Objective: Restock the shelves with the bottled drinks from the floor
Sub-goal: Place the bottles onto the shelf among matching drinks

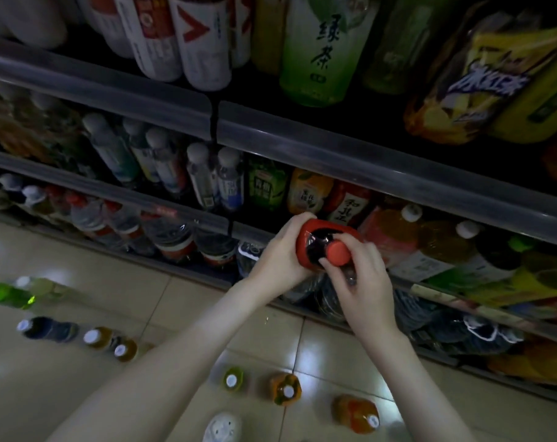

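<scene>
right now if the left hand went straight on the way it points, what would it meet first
Probably the orange tea bottle just beyond the left hand, which grips the cola bottle; depth is unclear.

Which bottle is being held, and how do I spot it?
Find the shelves filling the top and right, then drop to the second rail down. There the left hand wraps the body of a bottle and the right hand pinches its neck. Unlike the green and orange bottles behind it, it has a red cap, red label and dark drink.
</scene>
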Available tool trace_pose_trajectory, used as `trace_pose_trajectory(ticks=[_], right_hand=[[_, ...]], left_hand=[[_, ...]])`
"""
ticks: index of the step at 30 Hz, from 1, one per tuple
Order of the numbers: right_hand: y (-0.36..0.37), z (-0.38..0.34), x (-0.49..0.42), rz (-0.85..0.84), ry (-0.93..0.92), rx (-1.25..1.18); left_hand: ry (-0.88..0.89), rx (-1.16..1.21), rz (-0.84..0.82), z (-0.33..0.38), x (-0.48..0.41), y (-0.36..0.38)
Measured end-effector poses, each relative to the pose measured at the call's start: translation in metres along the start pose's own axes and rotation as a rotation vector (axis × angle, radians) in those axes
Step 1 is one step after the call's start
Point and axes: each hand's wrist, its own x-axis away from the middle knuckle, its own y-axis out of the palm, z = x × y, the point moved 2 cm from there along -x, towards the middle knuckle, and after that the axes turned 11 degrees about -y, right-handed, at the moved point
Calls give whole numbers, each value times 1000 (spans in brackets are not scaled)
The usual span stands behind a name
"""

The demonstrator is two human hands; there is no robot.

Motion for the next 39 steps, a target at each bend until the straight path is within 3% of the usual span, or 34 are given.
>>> trace_pose_trajectory(ticks=[9,17,26,31,34,39], right_hand=[[44,65,-4,-7,348,-1],[31,120,4,228,591,205],[19,170,-18,128,499,152],[20,154,3,259,421,140],[29,142,26,356,338,133],[39,142,48,475,251,140]], left_hand=[[-71,-14,-64,-20,-81,28],[-101,-56,-186,-21,-117,59],[-106,-29,-187,-27,-129,63],[-112,-69,8,-33,-119,81],[-10,-134,166,-35,-102,101],[75,-221,254,-32,-93,122]])
